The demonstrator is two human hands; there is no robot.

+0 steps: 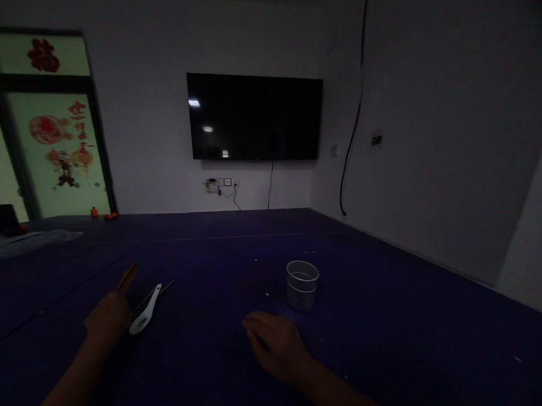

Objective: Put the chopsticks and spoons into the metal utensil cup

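My left hand [108,318] is closed round a bundle of brown wooden chopsticks [127,277], whose ends stick out past the fist. Just right of it lies a white soup spoon [146,314], its bowl toward me and its handle pointing away. A thin dark stick-like utensil [167,287] lies beneath the spoon; its kind is hard to tell in the dim light. My right hand [277,343] rests near the table, thumb and fingers drawn together, with nothing showing in them. Beyond it stands an upright clear cup [302,285], apart from the fingers.
A dark blue tabletop [215,361] runs to the wall, with several small white scraps about the cup. Far left are crumpled clear plastic [34,242], a dark box [4,219] and small orange items [110,216]. A television [256,117] hangs on the wall.
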